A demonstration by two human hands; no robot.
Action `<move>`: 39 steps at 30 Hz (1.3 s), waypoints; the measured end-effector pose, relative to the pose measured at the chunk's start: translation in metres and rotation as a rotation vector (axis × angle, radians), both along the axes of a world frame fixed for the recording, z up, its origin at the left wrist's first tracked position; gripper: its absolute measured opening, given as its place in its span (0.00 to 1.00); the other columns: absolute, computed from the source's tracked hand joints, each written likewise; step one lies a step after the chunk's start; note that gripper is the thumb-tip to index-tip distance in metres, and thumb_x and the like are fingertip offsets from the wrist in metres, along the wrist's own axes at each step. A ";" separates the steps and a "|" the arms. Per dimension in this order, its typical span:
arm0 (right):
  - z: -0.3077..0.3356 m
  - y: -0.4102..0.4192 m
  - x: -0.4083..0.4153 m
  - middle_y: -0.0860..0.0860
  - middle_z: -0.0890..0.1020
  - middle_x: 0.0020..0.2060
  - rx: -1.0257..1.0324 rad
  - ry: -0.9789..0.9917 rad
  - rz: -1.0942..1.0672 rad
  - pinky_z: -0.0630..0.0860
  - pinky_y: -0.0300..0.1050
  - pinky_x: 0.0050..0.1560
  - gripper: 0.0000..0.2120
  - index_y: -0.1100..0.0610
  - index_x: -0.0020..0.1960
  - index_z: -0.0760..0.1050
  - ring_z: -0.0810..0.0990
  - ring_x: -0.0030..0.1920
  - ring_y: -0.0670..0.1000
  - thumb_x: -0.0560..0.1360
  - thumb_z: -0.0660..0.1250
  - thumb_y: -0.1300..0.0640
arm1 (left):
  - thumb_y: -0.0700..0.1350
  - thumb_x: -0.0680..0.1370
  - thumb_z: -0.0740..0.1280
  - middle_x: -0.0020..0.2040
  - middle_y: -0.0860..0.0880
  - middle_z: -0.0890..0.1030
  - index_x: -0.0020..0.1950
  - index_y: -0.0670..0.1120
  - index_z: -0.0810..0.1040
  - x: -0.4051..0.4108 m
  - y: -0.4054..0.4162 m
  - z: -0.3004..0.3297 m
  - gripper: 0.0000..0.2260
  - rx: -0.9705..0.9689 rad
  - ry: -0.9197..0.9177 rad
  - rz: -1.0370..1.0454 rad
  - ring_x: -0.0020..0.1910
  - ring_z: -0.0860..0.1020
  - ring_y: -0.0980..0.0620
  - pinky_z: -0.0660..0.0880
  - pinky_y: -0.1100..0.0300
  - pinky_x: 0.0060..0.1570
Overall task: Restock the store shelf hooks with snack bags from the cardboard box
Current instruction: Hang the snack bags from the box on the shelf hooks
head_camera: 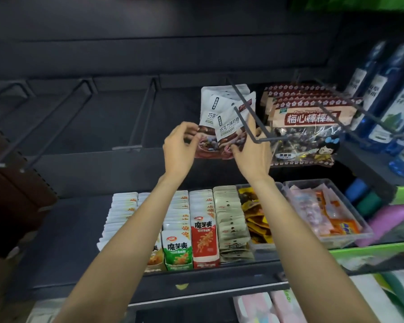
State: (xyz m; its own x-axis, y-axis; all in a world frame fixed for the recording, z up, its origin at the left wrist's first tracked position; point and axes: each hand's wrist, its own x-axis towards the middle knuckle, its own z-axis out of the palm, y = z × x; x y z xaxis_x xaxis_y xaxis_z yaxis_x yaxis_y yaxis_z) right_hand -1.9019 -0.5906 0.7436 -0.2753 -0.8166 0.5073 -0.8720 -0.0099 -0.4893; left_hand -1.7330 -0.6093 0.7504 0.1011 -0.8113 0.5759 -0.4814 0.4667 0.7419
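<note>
Several white-and-brown chocolate snack bags (229,115) hang on a dark metal hook (243,113) at the middle of the shelf wall. My left hand (180,148) pinches the lower left edge of these bags. My right hand (252,152) grips the lower right corner of the front bag, just under the hook's bent tip (257,141). The front bag tilts to the right. The cardboard box is not in view.
Bare hooks (140,117) stick out to the left. Plum lollipop bags (310,127) hang on the hook to the right, with blue bottles (392,108) beyond. Below, a shelf (196,273) holds rows of snack packs (203,238) and a clear bin (364,236).
</note>
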 end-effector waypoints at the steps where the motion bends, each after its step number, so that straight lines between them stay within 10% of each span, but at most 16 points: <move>1: -0.001 0.002 -0.001 0.61 0.69 0.65 0.003 -0.007 0.006 0.72 0.55 0.58 0.42 0.48 0.79 0.46 0.70 0.65 0.62 0.75 0.69 0.54 | 0.38 0.75 0.71 0.47 0.50 0.82 0.49 0.47 0.78 -0.001 0.003 0.001 0.07 0.005 -0.004 -0.002 0.39 0.78 0.61 0.76 0.68 0.39; 18: -0.043 0.141 0.061 0.53 0.75 0.64 0.029 -0.219 0.338 0.68 0.47 0.66 0.14 0.56 0.63 0.76 0.72 0.65 0.52 0.78 0.65 0.60 | 0.41 0.79 0.66 0.49 0.56 0.82 0.54 0.53 0.77 0.085 0.169 -0.018 0.08 0.120 0.136 -0.115 0.52 0.78 0.59 0.71 0.71 0.49; 28: -0.068 0.219 0.296 0.39 0.83 0.45 0.531 -0.165 0.996 0.74 0.31 0.50 0.11 0.47 0.58 0.79 0.80 0.49 0.36 0.78 0.66 0.57 | 0.47 0.78 0.63 0.40 0.55 0.80 0.52 0.49 0.80 0.371 0.304 -0.089 0.07 0.058 -0.495 0.134 0.40 0.77 0.57 0.73 0.62 0.42; 39: -0.097 0.234 0.557 0.40 0.82 0.49 0.585 -0.181 1.148 0.77 0.38 0.51 0.11 0.51 0.58 0.79 0.80 0.50 0.40 0.77 0.67 0.60 | 0.55 0.72 0.70 0.52 0.61 0.79 0.57 0.64 0.74 0.665 0.367 -0.109 0.15 0.635 -0.224 0.381 0.48 0.77 0.63 0.74 0.63 0.53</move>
State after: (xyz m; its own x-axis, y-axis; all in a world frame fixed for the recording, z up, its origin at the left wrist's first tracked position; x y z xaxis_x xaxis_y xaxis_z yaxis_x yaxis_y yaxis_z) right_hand -1.3448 -0.3571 0.6466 0.6977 -0.7159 0.0272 -0.4293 -0.4482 -0.7841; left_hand -1.0681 -0.2420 0.6413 0.3757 -0.9253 0.0518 -0.6937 -0.2437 0.6778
